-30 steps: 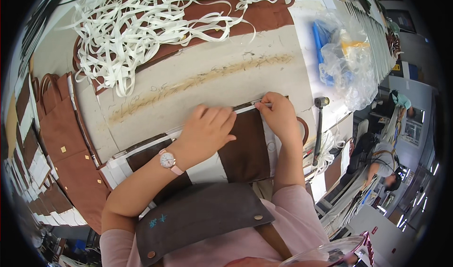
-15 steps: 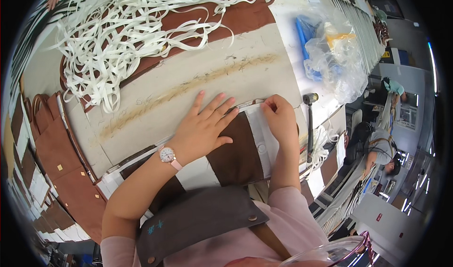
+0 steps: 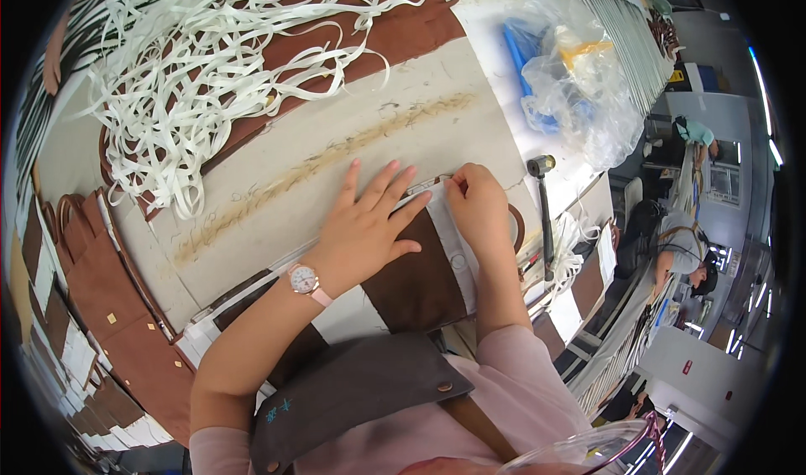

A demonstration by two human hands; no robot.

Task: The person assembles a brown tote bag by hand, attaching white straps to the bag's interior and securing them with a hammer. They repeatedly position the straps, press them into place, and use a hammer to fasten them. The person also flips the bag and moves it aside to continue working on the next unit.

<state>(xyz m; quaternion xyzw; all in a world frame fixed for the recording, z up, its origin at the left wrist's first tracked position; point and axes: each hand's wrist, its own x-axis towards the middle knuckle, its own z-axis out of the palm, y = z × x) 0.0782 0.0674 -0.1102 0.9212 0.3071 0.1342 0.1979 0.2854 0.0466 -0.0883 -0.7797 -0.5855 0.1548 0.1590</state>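
Observation:
My left hand (image 3: pixel 357 232), with a pink-strapped watch on its wrist, lies flat with fingers spread over the far edge of a brown-and-white striped fabric piece (image 3: pixel 413 278). At that piece's far right corner, my right hand (image 3: pixel 478 211) pinches the edge between thumb and fingertips. A round outline shows in the white band beside the right wrist. Beyond the right hand, a brown loop (image 3: pixel 517 227) sticks out. The fabric's near side reaches my dark apron (image 3: pixel 361 391). Under its far edge lies a grey board (image 3: pixel 403 76) with a glue-like yellowish streak.
Tangled white tape (image 3: pixel 193 89) covers brown material at the far left. Folded brown bags (image 3: pixel 126 307) lie on the left. A hammer (image 3: pixel 544 215) and crumpled clear plastic (image 3: pixel 588 97) are on the right. People (image 3: pixel 680 248) work farther right.
The view has shifted slightly, moving the surroundings left in the picture. More of the brown loop shows beside my right hand. Both hands keep nearly the same pose on the fabric.

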